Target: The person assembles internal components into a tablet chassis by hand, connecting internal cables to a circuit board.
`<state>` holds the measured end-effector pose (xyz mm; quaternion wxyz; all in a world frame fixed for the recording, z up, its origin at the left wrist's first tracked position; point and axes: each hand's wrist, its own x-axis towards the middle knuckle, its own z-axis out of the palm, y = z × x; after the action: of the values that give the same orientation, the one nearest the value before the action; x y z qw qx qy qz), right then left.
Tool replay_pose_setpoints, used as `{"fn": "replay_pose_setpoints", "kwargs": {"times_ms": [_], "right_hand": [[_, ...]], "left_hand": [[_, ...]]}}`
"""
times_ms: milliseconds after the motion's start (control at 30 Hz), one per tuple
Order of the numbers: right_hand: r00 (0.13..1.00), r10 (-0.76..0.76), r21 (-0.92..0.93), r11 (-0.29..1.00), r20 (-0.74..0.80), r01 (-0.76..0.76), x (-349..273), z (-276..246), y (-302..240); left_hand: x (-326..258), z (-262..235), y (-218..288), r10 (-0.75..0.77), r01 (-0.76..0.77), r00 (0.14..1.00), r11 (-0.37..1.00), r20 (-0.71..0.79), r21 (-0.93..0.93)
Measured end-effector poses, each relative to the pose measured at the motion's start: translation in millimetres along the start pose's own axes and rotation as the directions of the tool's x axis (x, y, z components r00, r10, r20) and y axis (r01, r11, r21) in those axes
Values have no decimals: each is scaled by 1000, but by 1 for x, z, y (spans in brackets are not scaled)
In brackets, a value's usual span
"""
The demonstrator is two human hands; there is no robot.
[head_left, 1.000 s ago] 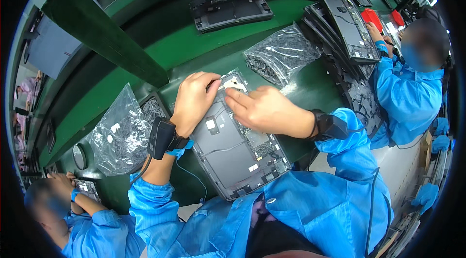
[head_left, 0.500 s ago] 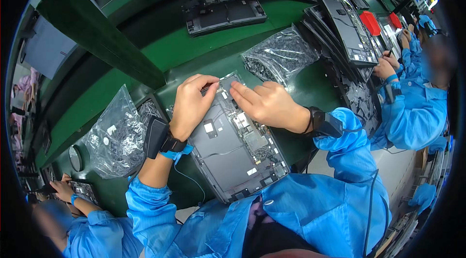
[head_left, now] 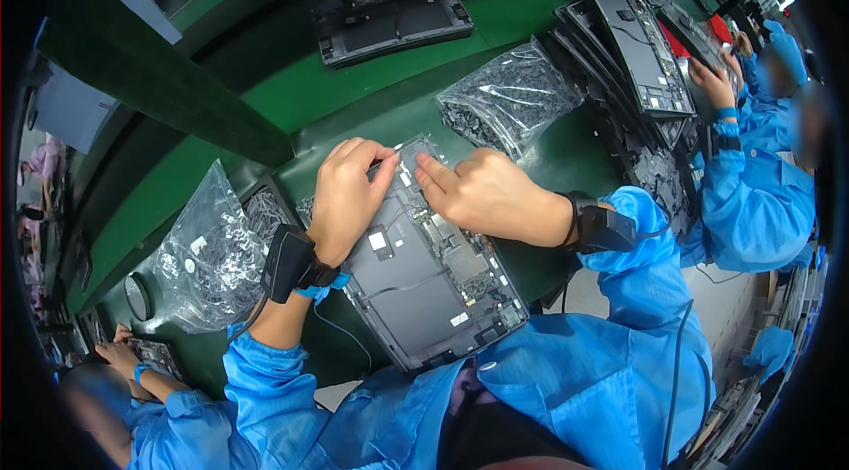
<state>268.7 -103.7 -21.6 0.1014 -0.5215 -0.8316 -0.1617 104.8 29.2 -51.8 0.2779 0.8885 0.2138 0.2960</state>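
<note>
One opened dark grey device chassis [head_left: 424, 267] lies tilted on the green bench [head_left: 265, 90], directly in front of the person, its inner boards and cables exposed. Two hands work at the chassis's far end. The left hand [head_left: 347, 196] lies palm-down over the chassis's far left portion, fingers curled together with the tips pressed on a small part at the far edge; whether anything is pinched between them cannot be told. The right hand [head_left: 482, 194] rests on the chassis's far right portion, loosely fisted, forefinger extended and touching the same far edge just beside the left fingertips; it holds nothing visible. Each wrist carries one black strap unit, two in all. Two clear plastic bags of small dark parts are counted: one bag [head_left: 208, 253] left of the chassis, one bag [head_left: 513, 103] beyond its far right corner. Farther beyond the chassis, one similar open device [head_left: 393, 19] lies on the bench. To the far right of the chassis stands a leaning stack of panels [head_left: 637, 45], which a co-worker's hand [head_left: 712, 81] touches.
</note>
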Motion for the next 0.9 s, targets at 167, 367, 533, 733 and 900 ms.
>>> {"fn": "replay_pose_setpoints", "kwargs": {"times_ms": [167, 367, 533, 733, 900], "right_hand": [[997, -79, -45, 996, -1, 79, 1, 6, 5], [996, -84, 91, 992, -24, 86, -6, 6, 15], [985, 32, 77, 996, 169, -46, 4, -7, 1], [973, 33, 75, 996, 228, -51, 3, -2, -3], [949, 224, 363, 884, 223, -294, -7, -3, 2]], "left_hand": [[2, 1, 3, -35, 35, 999, 999, 13, -24], [1, 1, 0, 18, -16, 999, 999, 36, -36], [0, 5, 0, -18, 20, 999, 999, 41, -33], [1, 7, 1, 25, -24, 999, 999, 21, -44], [-12, -18, 5, 35, -35, 999, 999, 11, 40]]}}
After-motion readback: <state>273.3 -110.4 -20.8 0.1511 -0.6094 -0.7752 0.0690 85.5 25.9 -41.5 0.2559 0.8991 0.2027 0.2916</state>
